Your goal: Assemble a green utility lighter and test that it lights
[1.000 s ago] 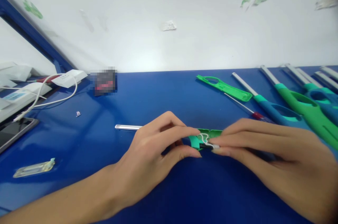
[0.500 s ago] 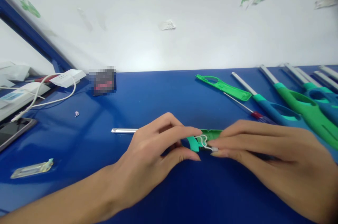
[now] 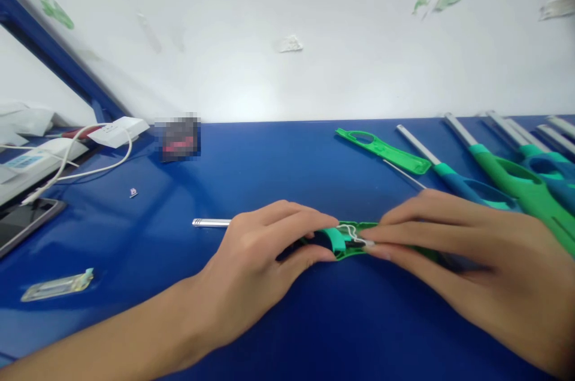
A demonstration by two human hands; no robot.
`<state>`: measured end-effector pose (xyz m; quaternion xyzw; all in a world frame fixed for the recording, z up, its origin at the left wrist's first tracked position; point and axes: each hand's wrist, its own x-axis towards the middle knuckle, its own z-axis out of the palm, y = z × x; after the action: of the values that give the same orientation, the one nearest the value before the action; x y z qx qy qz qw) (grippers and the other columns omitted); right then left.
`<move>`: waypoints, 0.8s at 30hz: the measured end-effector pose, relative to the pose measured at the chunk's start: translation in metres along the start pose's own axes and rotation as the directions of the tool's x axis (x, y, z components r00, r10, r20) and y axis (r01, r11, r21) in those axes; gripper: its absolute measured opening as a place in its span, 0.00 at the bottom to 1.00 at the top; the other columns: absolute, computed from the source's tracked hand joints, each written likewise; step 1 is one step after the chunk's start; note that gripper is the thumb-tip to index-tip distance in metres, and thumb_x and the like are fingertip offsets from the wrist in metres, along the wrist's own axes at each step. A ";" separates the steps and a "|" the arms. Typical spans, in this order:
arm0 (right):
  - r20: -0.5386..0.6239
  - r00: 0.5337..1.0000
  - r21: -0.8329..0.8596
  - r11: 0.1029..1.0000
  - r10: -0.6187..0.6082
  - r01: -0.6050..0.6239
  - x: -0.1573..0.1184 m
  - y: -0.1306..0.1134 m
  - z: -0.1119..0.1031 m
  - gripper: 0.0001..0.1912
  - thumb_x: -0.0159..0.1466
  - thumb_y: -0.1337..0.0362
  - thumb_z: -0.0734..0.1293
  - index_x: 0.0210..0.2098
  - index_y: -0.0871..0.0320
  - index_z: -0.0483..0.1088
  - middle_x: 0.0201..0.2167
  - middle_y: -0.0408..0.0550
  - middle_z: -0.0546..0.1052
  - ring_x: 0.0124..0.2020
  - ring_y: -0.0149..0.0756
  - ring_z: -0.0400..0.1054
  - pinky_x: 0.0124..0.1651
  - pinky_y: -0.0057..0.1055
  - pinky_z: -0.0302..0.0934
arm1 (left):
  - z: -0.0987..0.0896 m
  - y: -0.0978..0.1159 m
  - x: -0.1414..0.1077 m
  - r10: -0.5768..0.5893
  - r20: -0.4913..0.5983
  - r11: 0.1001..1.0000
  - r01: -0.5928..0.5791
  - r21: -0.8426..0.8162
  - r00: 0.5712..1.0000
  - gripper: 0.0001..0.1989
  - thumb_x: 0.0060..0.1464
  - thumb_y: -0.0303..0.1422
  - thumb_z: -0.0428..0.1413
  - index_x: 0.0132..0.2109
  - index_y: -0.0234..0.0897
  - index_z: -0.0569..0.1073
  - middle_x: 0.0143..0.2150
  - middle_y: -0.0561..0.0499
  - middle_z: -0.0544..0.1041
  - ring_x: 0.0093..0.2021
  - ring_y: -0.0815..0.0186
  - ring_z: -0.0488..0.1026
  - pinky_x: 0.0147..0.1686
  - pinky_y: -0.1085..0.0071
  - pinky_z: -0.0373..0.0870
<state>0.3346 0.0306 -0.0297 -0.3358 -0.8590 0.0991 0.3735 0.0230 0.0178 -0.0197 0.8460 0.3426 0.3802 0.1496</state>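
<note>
A green lighter-like casing half [image 3: 354,254] lies on the blue table, with a silver tube [image 3: 211,223] pointing left. My left hand [image 3: 269,255] grips the casing around its teal part [image 3: 338,239], thumb below and fingers above. White wires [image 3: 349,229] loop over the inside of the casing beside a small black part. With thumb and fingertips, my right hand [image 3: 453,249] pinches the pale wire end [image 3: 369,243] at the casing's right portion. The palm and fingers hide much of the casing and tube.
Behind my right hand lie a loose green casing half [image 3: 390,152], a thin metal shaft [image 3: 404,174] and several assembled blue or green lighters [image 3: 516,180]. At the left are a phone [image 3: 31,222], a power strip [image 3: 40,159], a clear part [image 3: 58,287] and a pixelated dark object [image 3: 179,140].
My right hand has moved slightly up and left, covering the red screwdriver handle. The wire end now sits lower into the casing, and more of the casing's near edge shows.
</note>
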 end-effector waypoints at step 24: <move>-0.004 1.000 0.015 1.000 0.003 -0.003 0.000 -0.002 0.002 0.11 0.89 0.55 0.76 0.52 0.36 0.93 0.46 0.35 0.94 0.37 0.38 0.92 0.42 0.33 0.87 | 0.000 -0.010 0.004 0.106 0.011 0.973 -0.106 0.205 0.994 0.10 0.87 0.22 0.65 0.55 0.36 0.91 0.48 0.48 0.92 0.45 0.62 0.85 0.49 0.67 0.88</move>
<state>0.3324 0.0292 -0.0300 -0.3346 -0.8569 0.1055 0.3777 0.0197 0.0279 -0.0229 0.8740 0.3343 0.3503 0.0411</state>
